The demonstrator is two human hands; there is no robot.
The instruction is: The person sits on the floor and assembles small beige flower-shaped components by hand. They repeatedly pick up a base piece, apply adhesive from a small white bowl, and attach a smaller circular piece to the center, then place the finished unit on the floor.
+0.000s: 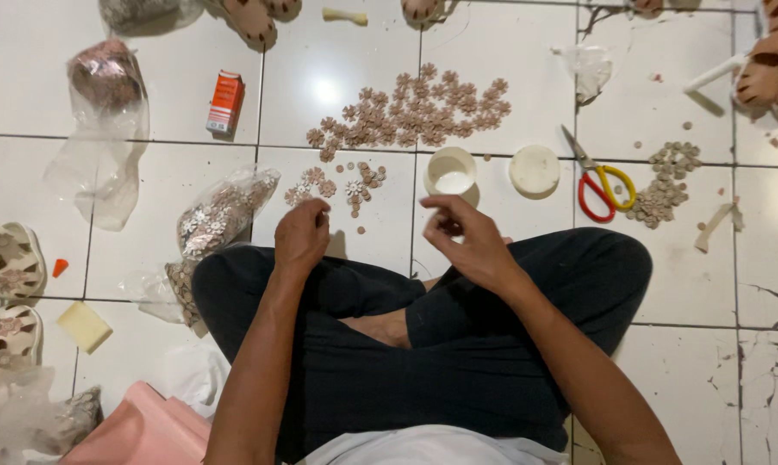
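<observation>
Left hand (301,237): fingers curled narrow over the left knee, just short of the small flower pieces (336,182); whether it pinches one cannot be told.
Right hand (465,237): fingertips pinched together above the lap; contents too small to tell.
Open cup (451,170): on the tile just beyond the right hand.
Flower pile (415,110): farther out.
Scissors (601,181): right of the round lid (535,169).

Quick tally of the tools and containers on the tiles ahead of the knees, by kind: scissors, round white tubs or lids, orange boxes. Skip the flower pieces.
Scissors, red and yellow handles: 1
Round white tub, open: 1
Round white lid, flat: 1
Orange box: 1
Total: 4
The left hand and right hand touch none of them.
</observation>
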